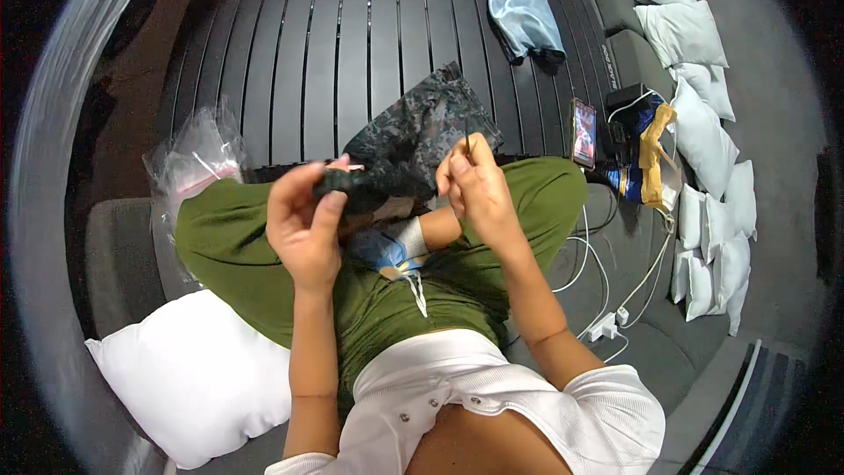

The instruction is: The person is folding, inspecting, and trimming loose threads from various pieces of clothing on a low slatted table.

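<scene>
A dark green and grey camouflage cloth (422, 127) lies across the near edge of the slatted table and hangs over my lap. My left hand (303, 224) is closed on a bunched part of it, pinched between thumb and fingers. A small pinkish piece shows beside those fingertips. To the right, my right hand (479, 189) is raised by the cloth's right corner, its fingers pinched together. A thin dark stick-like thing (468, 134) points up from them; its kind cannot be made out.
A pale blue cloth (526, 18) lies at the table's far right. A clear plastic bag (200, 154) is at the left, above a white pillow (198, 374). On the right are a lit phone (583, 132), a blue and yellow package (652, 158), white cables, a power strip (605, 327) and several white cushions (699, 127).
</scene>
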The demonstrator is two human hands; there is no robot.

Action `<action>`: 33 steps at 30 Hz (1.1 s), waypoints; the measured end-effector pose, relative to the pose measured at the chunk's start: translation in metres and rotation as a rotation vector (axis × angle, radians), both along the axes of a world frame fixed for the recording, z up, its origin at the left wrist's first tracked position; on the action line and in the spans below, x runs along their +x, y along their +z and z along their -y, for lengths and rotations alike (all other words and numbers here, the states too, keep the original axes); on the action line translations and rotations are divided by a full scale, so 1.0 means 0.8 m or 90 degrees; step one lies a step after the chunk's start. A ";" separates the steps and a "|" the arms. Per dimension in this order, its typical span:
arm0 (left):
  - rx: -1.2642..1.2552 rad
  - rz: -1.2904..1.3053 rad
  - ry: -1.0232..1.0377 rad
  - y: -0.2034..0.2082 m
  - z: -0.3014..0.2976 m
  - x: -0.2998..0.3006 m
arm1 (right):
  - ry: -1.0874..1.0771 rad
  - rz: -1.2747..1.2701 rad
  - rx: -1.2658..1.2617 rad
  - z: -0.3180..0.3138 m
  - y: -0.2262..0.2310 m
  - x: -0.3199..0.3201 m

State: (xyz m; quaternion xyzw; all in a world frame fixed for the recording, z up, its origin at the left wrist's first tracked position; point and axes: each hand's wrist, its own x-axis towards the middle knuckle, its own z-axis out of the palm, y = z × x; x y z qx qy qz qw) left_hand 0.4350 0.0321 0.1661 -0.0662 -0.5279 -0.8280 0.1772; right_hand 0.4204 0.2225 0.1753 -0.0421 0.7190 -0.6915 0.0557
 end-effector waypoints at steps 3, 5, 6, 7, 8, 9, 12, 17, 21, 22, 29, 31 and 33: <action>0.284 0.130 -0.101 -0.001 -0.008 -0.010 | 0.022 0.020 0.017 0.000 -0.006 0.003; 0.373 0.186 -0.141 -0.005 -0.011 -0.015 | 0.037 -0.033 0.087 0.000 -0.014 0.002; 0.463 0.241 -0.182 -0.009 -0.013 -0.016 | 0.038 -0.033 0.087 0.000 -0.013 0.003; 0.450 0.240 -0.174 -0.020 -0.014 -0.014 | 0.034 -0.028 0.096 0.001 -0.010 0.004; 0.451 0.240 -0.173 -0.024 -0.015 -0.013 | 0.031 -0.021 0.105 0.002 -0.007 0.005; 0.435 0.260 -0.189 -0.026 -0.016 -0.012 | 0.032 -0.020 0.105 0.002 -0.003 0.005; 0.403 0.265 -0.200 -0.022 -0.021 -0.011 | 0.018 0.000 0.148 0.001 0.004 0.003; 0.328 0.284 -0.183 -0.022 -0.018 -0.013 | 0.001 -0.015 0.178 0.004 0.006 0.003; 0.303 0.300 -0.170 -0.034 -0.016 -0.015 | 0.008 -0.020 0.195 0.005 0.007 0.003; 0.304 0.296 -0.177 -0.036 -0.016 -0.016 | 0.011 -0.026 0.197 0.006 0.006 0.003; 0.329 0.274 -0.177 -0.027 -0.011 -0.011 | 0.007 -0.044 0.216 0.011 0.006 0.000; 0.306 0.287 -0.165 -0.023 -0.018 -0.014 | -0.022 -0.049 0.236 0.005 0.002 -0.001; 0.284 0.303 -0.153 -0.023 -0.018 -0.014 | -0.027 -0.051 0.238 -0.001 0.007 -0.002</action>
